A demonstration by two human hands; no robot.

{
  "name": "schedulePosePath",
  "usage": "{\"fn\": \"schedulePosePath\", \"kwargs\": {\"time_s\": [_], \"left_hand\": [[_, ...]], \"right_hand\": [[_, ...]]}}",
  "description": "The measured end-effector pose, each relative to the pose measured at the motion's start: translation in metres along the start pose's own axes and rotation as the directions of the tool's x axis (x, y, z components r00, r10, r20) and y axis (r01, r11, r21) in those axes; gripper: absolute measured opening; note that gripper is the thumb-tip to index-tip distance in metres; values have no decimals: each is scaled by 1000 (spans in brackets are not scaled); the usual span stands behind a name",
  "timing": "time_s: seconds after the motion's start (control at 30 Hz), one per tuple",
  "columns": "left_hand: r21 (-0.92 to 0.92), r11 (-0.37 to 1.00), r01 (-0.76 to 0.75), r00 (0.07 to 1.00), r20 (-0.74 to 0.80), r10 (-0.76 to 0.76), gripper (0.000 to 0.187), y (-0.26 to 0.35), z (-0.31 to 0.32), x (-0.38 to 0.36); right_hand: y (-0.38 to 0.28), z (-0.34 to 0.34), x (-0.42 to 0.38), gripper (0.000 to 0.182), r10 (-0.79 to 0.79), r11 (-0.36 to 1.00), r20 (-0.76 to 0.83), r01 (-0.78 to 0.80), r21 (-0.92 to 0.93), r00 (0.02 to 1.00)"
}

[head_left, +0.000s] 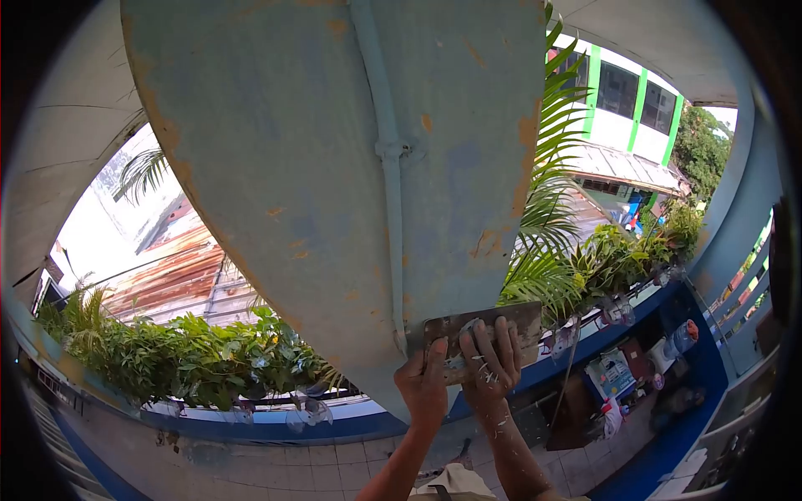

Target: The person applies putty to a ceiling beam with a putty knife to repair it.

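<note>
A wide grey-blue column (326, 167) stands directly before me, its paint chipped to tan along the edges and in patches. Low on it is a broad, flat metal scraper (527, 324), dark and worn, held roughly level against the surface. My left hand (424, 386) grips its left end, thumb pointing up over the blade. My right hand (491, 367) is closed on its middle, several fingers laid across the face and pale flakes stuck to the skin. A painted-over pipe (389, 192) runs down the column, ending just above my left hand.
Leafy planters (200, 355) line the ledge on both sides, with palm fronds (551, 209) at right. A rusty roof (167, 271) lies outside. Below right, a cluttered table (614, 376) and a brown board (568, 413) stand on the tiled floor (326, 468).
</note>
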State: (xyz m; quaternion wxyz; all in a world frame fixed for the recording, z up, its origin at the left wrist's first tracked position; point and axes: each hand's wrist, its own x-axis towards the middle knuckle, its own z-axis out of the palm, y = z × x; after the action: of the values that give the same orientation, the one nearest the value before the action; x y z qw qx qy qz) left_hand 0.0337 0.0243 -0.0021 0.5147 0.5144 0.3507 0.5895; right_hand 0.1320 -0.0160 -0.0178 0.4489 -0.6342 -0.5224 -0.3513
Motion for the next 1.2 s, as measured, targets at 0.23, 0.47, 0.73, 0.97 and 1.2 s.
{"fn": "schedulePosePath", "kwargs": {"time_s": [0.23, 0.47, 0.73, 0.97, 1.2], "left_hand": [[-71, 997, 18, 997, -72, -23, 43, 22, 15, 4], [-158, 987, 4, 998, -60, -14, 43, 37, 20, 8], [-232, 972, -16, 1000, -13, 13, 30, 85, 30, 25], [-79, 996, -35, 998, -52, 31, 44, 48, 20, 19], [-153, 985, -77, 997, -32, 73, 41, 94, 40, 32]], "right_hand": [[-3, -9, 6, 28, 27, 999, 22, -27, 21, 999], [0, -18, 35, 25, -26, 1000, 3, 26, 8, 1000], [-6, -32, 86, 28, -89, 996, -4, 89, 23, 996], [-5, -13, 41, 31, -3, 1000, 0, 3, -2, 1000], [-4, -37, 95, 35, -53, 998, -34, 54, 27, 998]]}}
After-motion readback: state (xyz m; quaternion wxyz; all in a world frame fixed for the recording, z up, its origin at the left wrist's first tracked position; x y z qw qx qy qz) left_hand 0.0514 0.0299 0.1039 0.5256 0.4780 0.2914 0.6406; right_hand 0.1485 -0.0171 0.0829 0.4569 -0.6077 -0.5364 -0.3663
